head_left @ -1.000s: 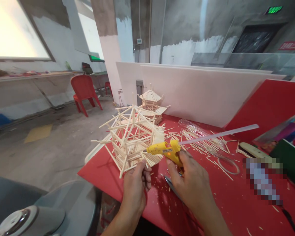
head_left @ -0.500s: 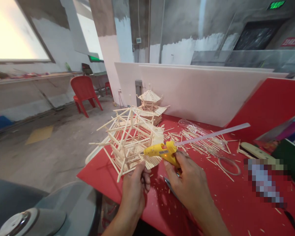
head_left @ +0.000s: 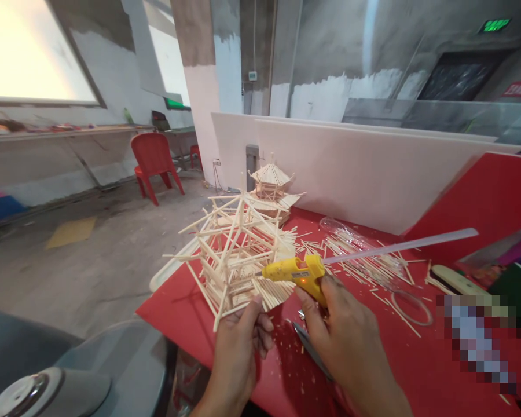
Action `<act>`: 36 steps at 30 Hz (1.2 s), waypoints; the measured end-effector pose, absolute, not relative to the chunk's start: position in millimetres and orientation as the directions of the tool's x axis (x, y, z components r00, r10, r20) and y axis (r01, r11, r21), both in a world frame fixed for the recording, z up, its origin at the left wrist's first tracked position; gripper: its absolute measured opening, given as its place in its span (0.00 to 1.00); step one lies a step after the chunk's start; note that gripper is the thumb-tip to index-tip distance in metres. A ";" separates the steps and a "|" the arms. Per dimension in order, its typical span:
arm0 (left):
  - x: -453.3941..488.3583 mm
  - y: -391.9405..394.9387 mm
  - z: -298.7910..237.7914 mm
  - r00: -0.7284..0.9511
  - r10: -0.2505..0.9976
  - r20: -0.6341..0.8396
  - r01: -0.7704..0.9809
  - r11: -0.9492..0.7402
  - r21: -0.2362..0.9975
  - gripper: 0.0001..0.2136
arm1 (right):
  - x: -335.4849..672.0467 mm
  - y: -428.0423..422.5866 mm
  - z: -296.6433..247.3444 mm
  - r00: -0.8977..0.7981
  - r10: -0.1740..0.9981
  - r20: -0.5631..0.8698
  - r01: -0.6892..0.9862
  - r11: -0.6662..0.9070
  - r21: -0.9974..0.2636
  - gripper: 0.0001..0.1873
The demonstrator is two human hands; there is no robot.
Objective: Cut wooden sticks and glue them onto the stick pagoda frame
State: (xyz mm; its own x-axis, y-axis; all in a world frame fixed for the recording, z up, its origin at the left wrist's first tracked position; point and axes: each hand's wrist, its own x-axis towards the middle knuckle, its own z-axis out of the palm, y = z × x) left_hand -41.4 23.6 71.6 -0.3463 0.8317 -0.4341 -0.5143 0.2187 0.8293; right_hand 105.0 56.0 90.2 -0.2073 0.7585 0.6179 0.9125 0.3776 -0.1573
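My right hand (head_left: 347, 318) is wrapped round a yellow glue gun (head_left: 293, 271), whose small light glows orange. A long translucent glue stick (head_left: 399, 246) sticks out of its back end. The nozzle points left, close to or touching the slats of a wooden-stick pavilion model (head_left: 230, 255); I cannot tell which. My left hand (head_left: 245, 339) grips the near lower edge of this open stick frame, thumb on top, and holds it tilted. Some of its fingers are hidden below. Between the hands, a dark-bladed tool (head_left: 310, 347) lies on the red table, partly behind my right hand.
A finished-looking stick pagoda (head_left: 271, 185) stands behind the frame. Loose sticks (head_left: 304, 246) and a clear plastic bag of sticks (head_left: 351, 243) lie at right, with a tape ring (head_left: 412, 307). White boards (head_left: 351, 162) rise behind. A bottle (head_left: 52, 391) stands at lower left.
The glue gun has shifted slightly right and turned a little, its stick now reaching farther right. The frame has tilted slightly in my left hand. The whole view has moved a little.
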 end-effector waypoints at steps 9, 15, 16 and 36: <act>-44.4 17.8 73.2 -0.247 0.843 -0.478 -0.618 0.242 0.748 0.15 | 99.5 61.4 90.6 -0.230 0.707 0.668 0.946 0.323 -0.016 0.22; -43.0 15.3 73.3 -0.262 0.844 -0.468 -0.634 0.215 0.742 0.15 | 93.7 61.8 96.2 -0.249 0.692 0.678 0.955 0.290 0.055 0.15; -42.7 14.7 73.4 -0.263 0.845 -0.465 -0.637 0.210 0.742 0.15 | 93.0 61.6 97.0 -0.252 0.688 0.681 0.956 0.287 0.064 0.15; -44.9 13.7 67.8 -0.262 0.873 -0.412 -0.651 0.155 0.743 0.14 | 88.1 58.6 100.4 -0.307 0.673 0.673 0.943 0.309 0.121 0.14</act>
State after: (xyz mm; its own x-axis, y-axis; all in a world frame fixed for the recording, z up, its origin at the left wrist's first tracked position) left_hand -44.9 13.7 67.8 -0.2618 0.8729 -0.4117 -0.6514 0.1549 0.7427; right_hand 88.1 58.6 100.4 -0.3069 0.6732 0.6727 0.9434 0.3086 0.1215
